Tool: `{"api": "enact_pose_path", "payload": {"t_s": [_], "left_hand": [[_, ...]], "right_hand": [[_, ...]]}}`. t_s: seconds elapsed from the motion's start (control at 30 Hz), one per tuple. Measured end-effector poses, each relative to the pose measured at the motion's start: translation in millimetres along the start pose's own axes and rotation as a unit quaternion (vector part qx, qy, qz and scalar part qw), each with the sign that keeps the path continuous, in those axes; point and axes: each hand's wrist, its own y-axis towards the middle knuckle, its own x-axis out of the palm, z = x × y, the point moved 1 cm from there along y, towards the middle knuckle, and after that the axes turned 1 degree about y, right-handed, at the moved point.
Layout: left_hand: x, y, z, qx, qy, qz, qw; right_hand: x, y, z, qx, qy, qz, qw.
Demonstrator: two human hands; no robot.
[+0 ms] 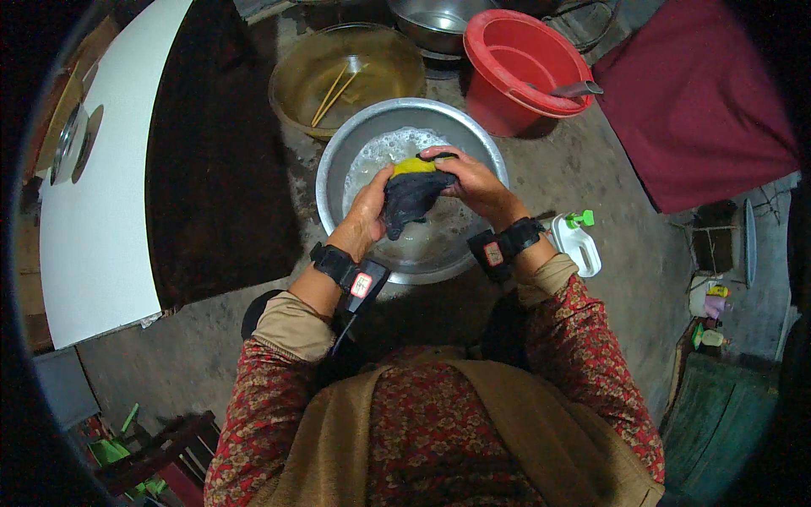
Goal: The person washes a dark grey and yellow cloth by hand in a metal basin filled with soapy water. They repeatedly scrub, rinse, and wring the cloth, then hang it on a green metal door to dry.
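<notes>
A wet dark cloth (412, 196) with a yellow part (413, 166) is stretched between my two hands, above a round metal basin (326, 190). Sudsy water (374, 152) lies in the basin. My left hand (369, 206) grips the cloth's left edge, thumb on the yellow part. On the other side my right hand (475, 184) holds the upper right of the cloth, with a dark fold over its fingers. The underside of the cloth and some fingertips are hidden. Each wrist wears a black strap with a small box.
Behind the basin stand a brown translucent tub (285, 108) with two chopsticks (332, 95), a metal bowl (437, 44) and a red bucket (507, 114) with a metal scoop handle (576, 89). A white jug (573, 244) with a green cap is at right, near a maroon cloth (697, 114). A white-topped table (101, 222) is left.
</notes>
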Motion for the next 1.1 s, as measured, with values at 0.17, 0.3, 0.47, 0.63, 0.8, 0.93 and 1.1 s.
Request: {"api": "enact_pose_path", "payload": {"t_s": [0.17,0.3,0.47,0.63,0.8,0.93,1.1], "left_hand": [[20,-6,-8,0.152,0.127,0.02,0.98],[25,-6,-8,0.267,0.245,0.071,0.929],[22,-5,-2,0.378,0.434,0.122,0.809],[20,-4,-1,0.372,0.516,0.136,0.76],[19,-2,-4,0.374,0.521,0.129,0.756],[17,-1,-1,0.357,0.545,0.117,0.75],[12,-6,20,0.323,0.599,0.092,0.727]], "right_hand": [[29,-6,19,0.209,0.125,0.103,0.964],[35,-6,24,0.192,0.119,0.165,0.96],[39,-4,21,0.2,0.112,0.192,0.954],[45,-8,16,0.226,0.167,0.223,0.933],[47,-11,17,0.292,0.184,0.225,0.911],[39,-11,25,0.275,0.139,0.22,0.925],[5,-10,40,0.243,0.079,0.26,0.931]]}}
